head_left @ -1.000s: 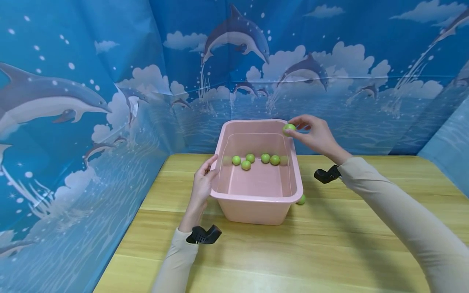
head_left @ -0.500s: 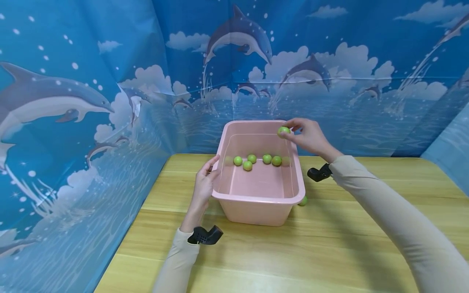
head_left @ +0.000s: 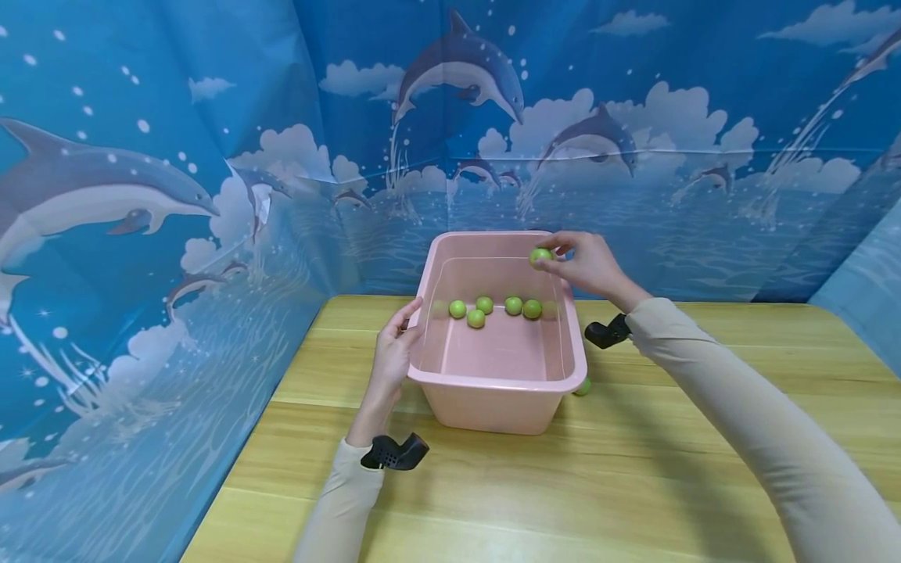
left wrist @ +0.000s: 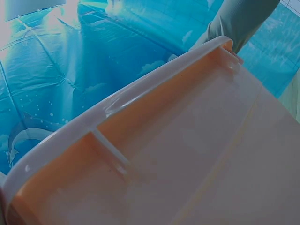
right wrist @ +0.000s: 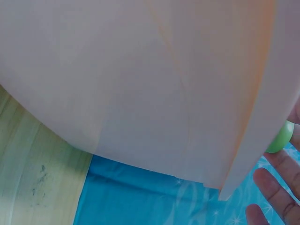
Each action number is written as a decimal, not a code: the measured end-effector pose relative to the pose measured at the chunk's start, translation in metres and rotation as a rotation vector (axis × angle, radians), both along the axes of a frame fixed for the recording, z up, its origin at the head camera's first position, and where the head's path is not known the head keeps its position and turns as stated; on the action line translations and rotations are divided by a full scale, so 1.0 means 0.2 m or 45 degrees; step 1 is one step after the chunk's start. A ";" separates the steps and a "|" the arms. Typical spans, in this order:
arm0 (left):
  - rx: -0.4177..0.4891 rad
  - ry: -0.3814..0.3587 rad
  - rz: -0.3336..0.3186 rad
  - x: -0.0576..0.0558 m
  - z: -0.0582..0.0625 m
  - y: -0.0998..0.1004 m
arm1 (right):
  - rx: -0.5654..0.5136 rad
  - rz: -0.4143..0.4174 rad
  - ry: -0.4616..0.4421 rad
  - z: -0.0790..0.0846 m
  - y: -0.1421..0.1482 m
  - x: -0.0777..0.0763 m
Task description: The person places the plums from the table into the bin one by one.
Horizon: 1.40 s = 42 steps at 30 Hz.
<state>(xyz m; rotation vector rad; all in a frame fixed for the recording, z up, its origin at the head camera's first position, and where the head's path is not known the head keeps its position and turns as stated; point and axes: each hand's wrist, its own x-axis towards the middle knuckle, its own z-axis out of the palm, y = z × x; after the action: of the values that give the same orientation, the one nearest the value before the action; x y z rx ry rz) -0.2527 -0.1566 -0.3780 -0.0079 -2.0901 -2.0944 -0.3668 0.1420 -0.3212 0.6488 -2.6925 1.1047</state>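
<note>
A pink plastic basin (head_left: 496, 407) stands on the table in the head view. Several small green balls (head_left: 475, 318) lie on its floor toward the far side. My left hand (head_left: 393, 352) holds the basin's left rim; its fingers do not show in the left wrist view, where the basin's outer side (left wrist: 187, 126) fills much of the picture. Above the far right corner of the basin, my right hand (head_left: 584, 262) pinches a green ball (head_left: 540, 258) between thumb and fingers. In the right wrist view that ball (right wrist: 282, 138) is partly hidden behind the rim.
Another green ball (head_left: 583, 386) lies on the wooden table (head_left: 704, 438), partly hidden by the basin's right side. A blue dolphin-print curtain (head_left: 633, 195) hangs behind the table and along its left side.
My right hand has moved left and slightly down with the green ball, from over the basin's right rim to just inside it. The left hand stays on the rim.
</note>
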 end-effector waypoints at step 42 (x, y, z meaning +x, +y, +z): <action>-0.004 0.016 -0.008 0.00 0.00 0.00 | -0.195 -0.142 0.113 -0.38 0.21 0.18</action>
<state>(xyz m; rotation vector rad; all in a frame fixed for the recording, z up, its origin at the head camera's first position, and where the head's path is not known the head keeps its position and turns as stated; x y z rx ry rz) -0.2520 -0.1565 -0.3773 -0.0284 -2.0889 -2.0895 -0.3306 0.1832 -0.3970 0.5040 -2.5060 1.2081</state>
